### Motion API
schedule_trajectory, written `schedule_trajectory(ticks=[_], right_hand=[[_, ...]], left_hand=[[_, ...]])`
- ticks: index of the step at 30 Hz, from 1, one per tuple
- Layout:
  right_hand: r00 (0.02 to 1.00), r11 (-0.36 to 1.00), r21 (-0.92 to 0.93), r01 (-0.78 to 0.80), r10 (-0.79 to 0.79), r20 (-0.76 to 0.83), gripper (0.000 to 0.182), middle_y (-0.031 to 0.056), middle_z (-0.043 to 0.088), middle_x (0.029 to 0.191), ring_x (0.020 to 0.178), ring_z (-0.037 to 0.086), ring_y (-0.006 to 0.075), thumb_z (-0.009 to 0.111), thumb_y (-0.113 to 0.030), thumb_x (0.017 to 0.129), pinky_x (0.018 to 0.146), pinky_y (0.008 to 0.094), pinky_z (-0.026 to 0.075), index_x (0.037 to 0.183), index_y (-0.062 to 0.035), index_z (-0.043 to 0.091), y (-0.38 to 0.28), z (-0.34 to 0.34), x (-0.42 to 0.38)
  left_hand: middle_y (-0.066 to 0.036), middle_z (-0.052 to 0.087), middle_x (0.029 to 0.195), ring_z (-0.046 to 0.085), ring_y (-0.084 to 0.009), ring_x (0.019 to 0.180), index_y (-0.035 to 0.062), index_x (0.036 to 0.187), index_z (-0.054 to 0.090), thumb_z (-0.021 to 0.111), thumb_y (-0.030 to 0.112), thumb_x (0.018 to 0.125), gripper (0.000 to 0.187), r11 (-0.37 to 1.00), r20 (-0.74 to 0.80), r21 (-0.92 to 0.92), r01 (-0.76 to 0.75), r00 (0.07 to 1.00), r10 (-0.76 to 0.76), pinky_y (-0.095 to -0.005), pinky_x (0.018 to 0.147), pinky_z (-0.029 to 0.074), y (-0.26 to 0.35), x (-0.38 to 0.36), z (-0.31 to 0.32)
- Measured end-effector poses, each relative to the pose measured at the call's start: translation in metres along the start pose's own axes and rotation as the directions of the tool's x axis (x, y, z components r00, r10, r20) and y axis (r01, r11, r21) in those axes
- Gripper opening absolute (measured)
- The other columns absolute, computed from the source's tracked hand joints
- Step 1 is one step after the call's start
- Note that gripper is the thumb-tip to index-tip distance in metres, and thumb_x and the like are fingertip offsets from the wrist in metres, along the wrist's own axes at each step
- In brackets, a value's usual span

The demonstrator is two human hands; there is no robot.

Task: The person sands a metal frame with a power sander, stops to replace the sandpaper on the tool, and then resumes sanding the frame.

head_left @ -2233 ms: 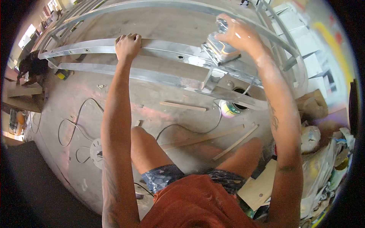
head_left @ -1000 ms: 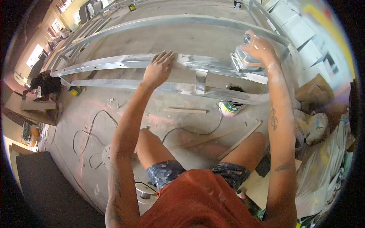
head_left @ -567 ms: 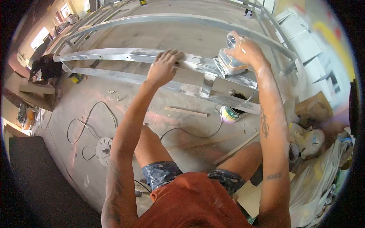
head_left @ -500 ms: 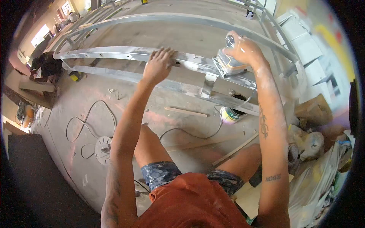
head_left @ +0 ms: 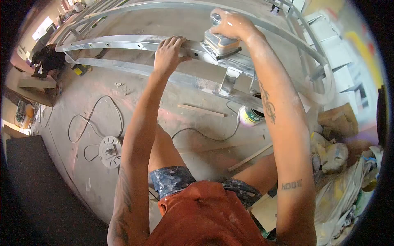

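A long silvery metal rail (head_left: 131, 44) with holes along its face and pale smears runs across in front of me. My right hand (head_left: 236, 26) is closed round the top of an electric sander (head_left: 221, 42), a grey block with an orange line. The sander's flat base sits on the rail, just right of a hole. To the left of it, my left hand (head_left: 168, 55) grips the rail's upper edge, fingers over the top and thumb in front. A bracket-like metal piece (head_left: 230, 80) juts out below the sander.
Under the rail stands an open paint can (head_left: 250, 116). A cable reel (head_left: 110, 151) and looped cord lie on the floor, with wooden strips (head_left: 201, 110) nearby. Plastic sheeting (head_left: 344, 197) and bags are piled at right. A crouching person (head_left: 50, 59) is at far left.
My right hand has slid the sander leftward along the rail, closer to my left hand. My left hand's fingers now curl over the top edge, with the thumb extended.
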State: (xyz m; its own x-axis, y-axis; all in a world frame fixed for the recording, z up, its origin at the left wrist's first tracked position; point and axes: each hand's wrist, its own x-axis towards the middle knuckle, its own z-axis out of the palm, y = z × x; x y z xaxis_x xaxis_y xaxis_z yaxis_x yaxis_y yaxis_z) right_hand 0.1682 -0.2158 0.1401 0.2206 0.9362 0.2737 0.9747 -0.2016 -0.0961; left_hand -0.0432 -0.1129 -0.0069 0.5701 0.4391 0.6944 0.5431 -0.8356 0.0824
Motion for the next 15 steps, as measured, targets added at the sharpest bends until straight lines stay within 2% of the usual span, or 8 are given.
schedule_trajectory(ticks=[2, 7, 9, 11, 13, 14, 15], right_hand=[[0.996, 0.995, 0.056, 0.083, -0.085, 0.033, 0.066, 0.0208, 0.071, 0.117, 0.107, 0.067, 0.0427, 0.074, -0.045, 0.079, 0.09, 0.05, 0.053, 0.139, -0.0222, 0.056, -0.009, -0.005, -0.007], [0.985, 0.984, 0.036, 0.172, -0.173, 0.015, 0.066, 0.0187, 0.068, 0.122, 0.11, 0.065, 0.0409, 0.075, -0.041, 0.08, 0.092, 0.0476, 0.053, 0.14, -0.0242, 0.055, 0.006, -0.016, -0.052], [0.983, 0.983, 0.016, 0.183, -0.183, 0.001, 0.065, 0.0174, 0.067, 0.124, 0.111, 0.065, 0.0402, 0.076, -0.039, 0.081, 0.093, 0.047, 0.053, 0.141, -0.0239, 0.055, 0.023, -0.027, -0.09], [0.995, 0.998, 0.035, 0.059, -0.056, -0.083, 0.057, 0.0158, 0.066, 0.118, 0.107, 0.066, 0.0411, 0.075, -0.04, 0.08, 0.091, 0.0508, 0.053, 0.133, -0.0274, 0.06, 0.039, -0.037, -0.133], [0.985, 0.998, 0.06, -0.011, 0.021, -0.17, 0.058, 0.0166, 0.066, 0.116, 0.107, 0.066, 0.0411, 0.077, -0.036, 0.079, 0.09, 0.05, 0.053, 0.133, -0.0249, 0.06, 0.055, -0.045, -0.171], [0.978, 0.993, 0.072, -0.096, 0.108, -0.179, 0.058, 0.0162, 0.066, 0.117, 0.106, 0.065, 0.0415, 0.078, -0.032, 0.079, 0.09, 0.0499, 0.053, 0.134, -0.0243, 0.06, 0.054, -0.05, -0.196], [0.963, 0.98, 0.088, -0.179, 0.193, -0.19, 0.058, 0.0159, 0.065, 0.118, 0.106, 0.065, 0.0419, 0.079, -0.028, 0.079, 0.09, 0.0499, 0.053, 0.134, -0.0236, 0.06, 0.052, -0.054, -0.221]], left_hand=[[-0.005, 0.063, 0.131, 0.057, -0.0271, 0.126, 0.0121, 0.13, 0.061, 0.086, 0.043, 0.068, 0.074, 1.0, 0.022, -0.002, 0.006, 1.0, -0.006, -0.0435, 0.107, 0.044, -0.001, 0.002, 0.0], [-0.005, 0.064, 0.126, 0.058, -0.0274, 0.123, 0.012, 0.127, 0.061, 0.086, 0.045, 0.067, 0.073, 1.0, 0.042, 0.031, -0.001, 0.999, 0.0, -0.0437, 0.103, 0.046, -0.001, 0.004, 0.001], [-0.007, 0.063, 0.128, 0.057, -0.0307, 0.124, 0.0109, 0.129, 0.059, 0.084, 0.053, 0.068, 0.078, 0.996, 0.122, 0.093, -0.01, 0.993, -0.002, -0.0467, 0.103, 0.047, -0.002, 0.009, 0.0], [-0.009, 0.063, 0.123, 0.057, -0.0322, 0.121, 0.0096, 0.128, 0.058, 0.084, 0.058, 0.066, 0.083, 0.996, 0.136, 0.081, -0.036, 0.99, 0.024, -0.0477, 0.102, 0.047, -0.004, 0.019, 0.005], [-0.011, 0.062, 0.12, 0.058, -0.0337, 0.118, 0.0083, 0.125, 0.058, 0.085, 0.061, 0.063, 0.086, 0.992, 0.194, 0.098, -0.074, 0.98, 0.054, -0.0482, 0.102, 0.047, -0.002, 0.031, 0.005], [-0.014, 0.062, 0.117, 0.058, -0.036, 0.117, 0.0068, 0.123, 0.058, 0.084, 0.063, 0.063, 0.086, 0.987, 0.166, 0.092, -0.131, 0.979, 0.114, -0.0491, 0.101, 0.047, -0.005, 0.034, 0.01], [-0.014, 0.062, 0.117, 0.058, -0.036, 0.117, 0.0068, 0.123, 0.058, 0.084, 0.063, 0.063, 0.086, 0.988, 0.161, 0.093, -0.123, 0.981, 0.107, -0.0491, 0.101, 0.047, -0.006, 0.041, 0.012]])
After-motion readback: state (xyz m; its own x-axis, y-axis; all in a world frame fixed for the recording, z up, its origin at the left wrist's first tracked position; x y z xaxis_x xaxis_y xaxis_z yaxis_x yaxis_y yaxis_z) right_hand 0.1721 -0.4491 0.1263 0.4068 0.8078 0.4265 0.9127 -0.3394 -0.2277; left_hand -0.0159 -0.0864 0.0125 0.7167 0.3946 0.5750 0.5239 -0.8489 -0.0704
